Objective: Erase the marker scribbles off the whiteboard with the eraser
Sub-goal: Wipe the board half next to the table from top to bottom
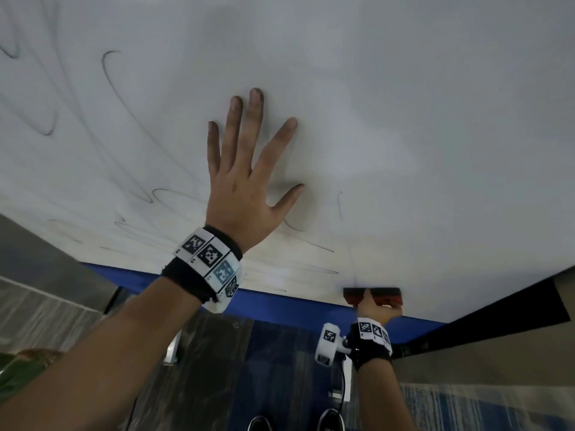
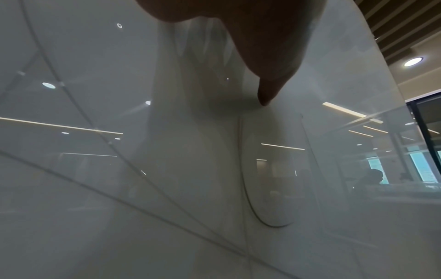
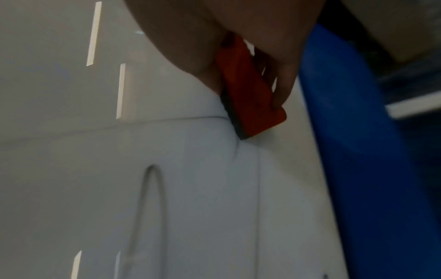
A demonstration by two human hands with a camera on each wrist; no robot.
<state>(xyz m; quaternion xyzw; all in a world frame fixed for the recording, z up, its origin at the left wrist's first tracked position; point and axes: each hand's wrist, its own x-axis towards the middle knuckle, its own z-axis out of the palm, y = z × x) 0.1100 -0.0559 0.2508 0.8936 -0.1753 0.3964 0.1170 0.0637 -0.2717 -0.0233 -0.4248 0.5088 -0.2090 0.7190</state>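
A large whiteboard (image 1: 404, 88) fills the head view, with thin black marker scribbles (image 1: 124, 104) across its left and lower middle. My left hand (image 1: 245, 169) lies flat on the board with its fingers spread, holding nothing; the left wrist view shows a fingertip (image 2: 266, 98) touching the glossy surface. My right hand (image 1: 375, 309) grips the red eraser (image 1: 385, 295) at the board's bottom edge. In the right wrist view the eraser (image 3: 248, 94), red with a dark felt face, presses against the whiteboard (image 3: 95, 169) beside a looped line (image 3: 152, 188).
A blue frame strip (image 1: 280, 306) runs along the board's lower edge and shows as a blue band (image 3: 358, 151) in the right wrist view. Below lie a patterned floor (image 1: 217, 368) and my shoes (image 1: 329, 421). Smudged grey haze covers the board's right part.
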